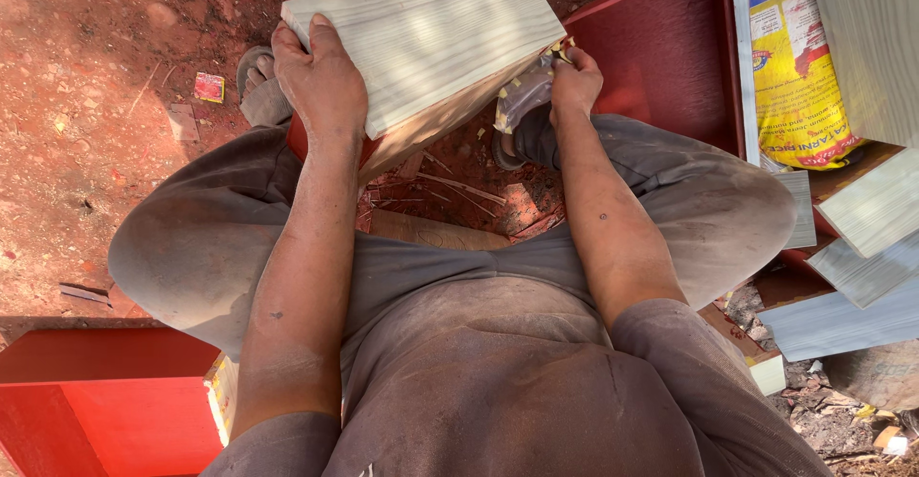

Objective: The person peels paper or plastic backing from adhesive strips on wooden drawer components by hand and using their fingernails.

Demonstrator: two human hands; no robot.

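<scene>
I squat on red earth with a board [431, 42] tilted between my knees; its top face is pale wood-grain laminate and its underside is red. My left hand [321, 80] lies flat over the board's near left edge and grips it. My right hand [572, 83] is closed on a folded grey piece of sandpaper [525, 96] pressed against the board's lower right edge, where yellowish flakes cling. My sandalled feet [258, 89] rest on the ground under the board.
A red panel [661, 51] lies at the upper right beside a yellow printed sack [795, 75]. Pale laminate strips and boards [876, 209] are stacked at the right. A red box-like piece [105, 400] sits at the lower left. Wood shavings litter the ground between my legs.
</scene>
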